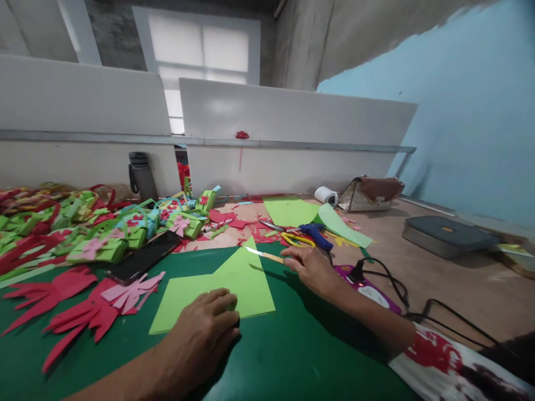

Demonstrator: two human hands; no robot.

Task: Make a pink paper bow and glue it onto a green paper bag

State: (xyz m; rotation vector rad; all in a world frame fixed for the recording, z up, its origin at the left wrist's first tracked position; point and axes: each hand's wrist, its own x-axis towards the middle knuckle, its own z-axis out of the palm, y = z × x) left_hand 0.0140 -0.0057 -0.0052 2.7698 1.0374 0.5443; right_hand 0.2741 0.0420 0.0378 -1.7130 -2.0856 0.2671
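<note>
My left hand (pixel 207 328) rests fingers-down on the near edge of a light green paper sheet (pixel 234 284), which lies on a dark green cutting mat (pixel 292 356). My right hand (pixel 311 270) sits at the sheet's right side, closed around the yellow handle of a craft knife (pixel 263 254) whose blade points left over the sheet's upper corner.
Red and pink paper cut-outs (pixel 83 309) and a black phone (pixel 144 256) lie left of the sheet. Green paper baskets (pixel 100 234) pile up at the far left. Scissors (pixel 292 238), a blue glue gun (pixel 317 236), more green sheets, a tape roll, a handbag (pixel 371 194) and black cables sit to the right.
</note>
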